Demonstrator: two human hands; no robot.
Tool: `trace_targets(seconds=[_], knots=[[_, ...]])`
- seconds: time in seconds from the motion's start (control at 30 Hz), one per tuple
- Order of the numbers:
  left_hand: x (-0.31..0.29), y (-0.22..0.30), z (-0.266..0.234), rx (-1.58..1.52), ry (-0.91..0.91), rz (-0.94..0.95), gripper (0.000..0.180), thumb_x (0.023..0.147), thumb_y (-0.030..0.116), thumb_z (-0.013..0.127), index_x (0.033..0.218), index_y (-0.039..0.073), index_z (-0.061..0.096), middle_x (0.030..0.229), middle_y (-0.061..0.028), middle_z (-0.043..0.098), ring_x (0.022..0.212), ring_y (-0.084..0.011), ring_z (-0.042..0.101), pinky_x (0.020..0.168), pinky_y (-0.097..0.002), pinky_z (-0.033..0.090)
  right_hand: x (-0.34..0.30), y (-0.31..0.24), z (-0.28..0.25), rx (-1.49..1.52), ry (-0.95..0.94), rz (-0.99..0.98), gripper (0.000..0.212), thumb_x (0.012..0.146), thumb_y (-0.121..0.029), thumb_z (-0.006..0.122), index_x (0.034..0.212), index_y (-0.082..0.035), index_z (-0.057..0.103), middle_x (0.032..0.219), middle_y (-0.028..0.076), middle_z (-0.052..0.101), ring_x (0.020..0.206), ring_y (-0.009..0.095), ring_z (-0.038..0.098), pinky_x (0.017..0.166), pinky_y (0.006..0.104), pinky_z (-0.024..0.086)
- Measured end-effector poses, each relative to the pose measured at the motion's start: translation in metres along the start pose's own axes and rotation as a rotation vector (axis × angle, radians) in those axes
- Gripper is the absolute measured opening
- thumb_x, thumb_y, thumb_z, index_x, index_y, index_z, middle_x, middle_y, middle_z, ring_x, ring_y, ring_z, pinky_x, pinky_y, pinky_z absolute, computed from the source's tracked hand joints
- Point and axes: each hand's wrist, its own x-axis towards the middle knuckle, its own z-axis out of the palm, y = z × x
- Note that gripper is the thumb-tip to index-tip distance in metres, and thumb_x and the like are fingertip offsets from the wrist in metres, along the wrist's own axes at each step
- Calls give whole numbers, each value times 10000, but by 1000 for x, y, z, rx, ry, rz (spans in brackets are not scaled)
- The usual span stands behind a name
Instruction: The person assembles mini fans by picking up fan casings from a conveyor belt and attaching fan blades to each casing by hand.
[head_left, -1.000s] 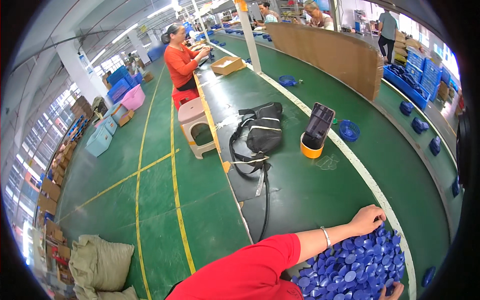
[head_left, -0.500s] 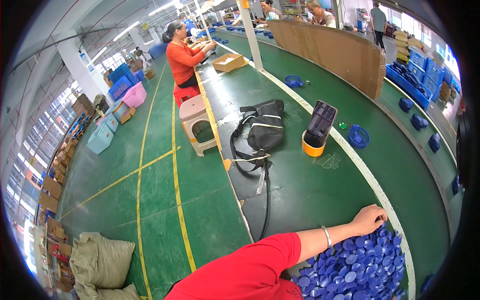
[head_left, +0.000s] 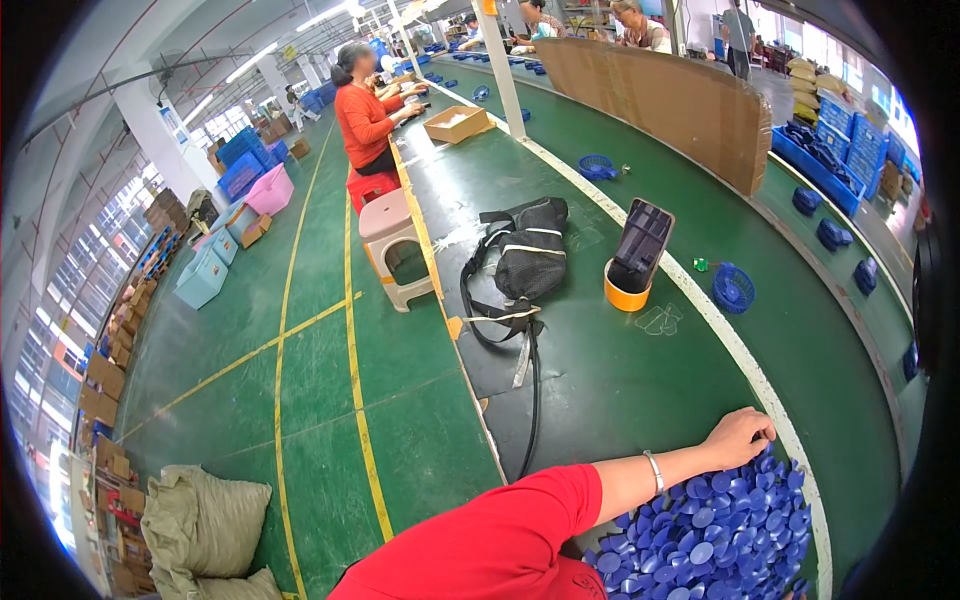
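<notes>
My left hand (head_left: pixel 738 438), at the end of a red-sleeved arm with a silver bracelet, rests at the far edge of a heap of blue plastic discs (head_left: pixel 700 530). Its fingers are curled together, and whatever they may hold is hidden. The heap lies on the dark worktable (head_left: pixel 620 400) beside the white line along the green conveyor belt (head_left: pixel 800 340). At the lower edge, right of the heap, a small skin-toned patch shows, perhaps part of my right hand (head_left: pixel 799 587); its fingers cannot be made out.
Beyond the heap, a phone (head_left: pixel 642 245) leans in an orange tape roll (head_left: pixel 627 298); left of it lies a black bag (head_left: pixel 532 255). A blue basket (head_left: pixel 733 288) and a small green part (head_left: pixel 701 265) ride the belt. A stool (head_left: pixel 392 235) and seated co-worker (head_left: pixel 365 120) are farther off.
The blue baskets and green part on the near belt have shifted right and nearer. Blue bundles on the far-right belt have moved away. The seated co-worker's arms have lowered. My left hand is nearly still.
</notes>
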Motion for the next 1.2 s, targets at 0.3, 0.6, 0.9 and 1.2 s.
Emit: trace_targets(seconds=[0.3,0.6,0.9,1.2], knots=[[-1,4,-2,5,-3,-18,66,737,48,582,802,38,590,782,-67,600,808,-247,552,724,-362,450,0,-2,10,272,125,-73,374,723,-372,743,814,-14,688,759,104,657,651,225,616,606,339,499],[2,3,-2,-17,-8,-43,63,743,38,582,805,33,591,752,-83,594,785,-243,562,715,-364,452,0,-2,13,412,119,59,342,714,-312,764,859,-13,683,795,109,662,689,206,613,642,322,501],[0,4,-4,-134,107,-81,76,755,61,605,736,3,561,674,-108,573,561,-238,539,553,-339,437,4,7,21,511,33,116,321,709,-275,772,876,-17,681,820,102,667,714,189,610,660,318,502],[2,-3,3,-143,240,-95,248,754,103,591,574,19,442,513,-64,429,523,-94,397,471,-307,361,18,97,102,767,24,30,331,828,-167,645,1098,12,575,904,70,608,799,140,546,763,256,443]])
